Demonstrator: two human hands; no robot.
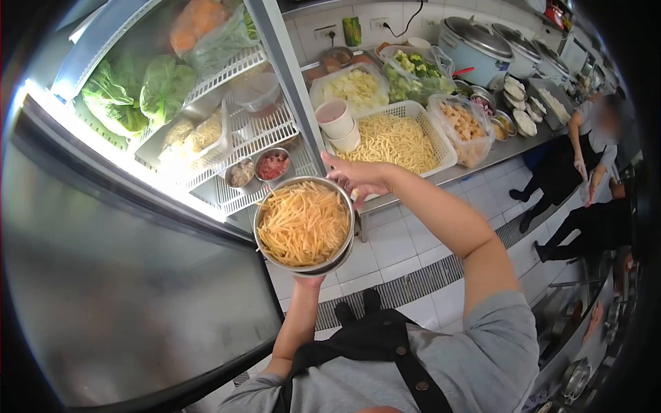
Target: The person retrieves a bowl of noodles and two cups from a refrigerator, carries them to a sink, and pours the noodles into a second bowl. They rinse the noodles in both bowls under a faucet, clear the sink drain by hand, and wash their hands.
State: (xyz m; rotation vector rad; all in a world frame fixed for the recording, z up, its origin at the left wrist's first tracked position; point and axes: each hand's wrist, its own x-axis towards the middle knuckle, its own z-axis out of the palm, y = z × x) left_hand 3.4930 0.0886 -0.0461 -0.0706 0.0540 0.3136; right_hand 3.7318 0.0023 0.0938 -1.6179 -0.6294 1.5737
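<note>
In front of the open fridge, a steel bowl (352,224) is heaped with thin pale-yellow strips (304,224), which look like cut potato. A second metal rim (330,268) shows beneath it. My left hand (310,281) supports the bowl from below, its fingers mostly hidden. My right hand (358,180) is at the bowl's upper right rim, fingers spread apart. Just beyond the bowl, on the fridge's lower rack, are two small metal containers, one with reddish chopped meat (273,166) and one with pale pieces (241,174).
The fridge door (138,275) stands open at left; lettuce (117,103) fills an upper shelf. A counter holds a basket of noodles (392,141), stacked white cups (337,124), broccoli (420,72) and rice cookers (475,45). Two people (585,155) stand at right.
</note>
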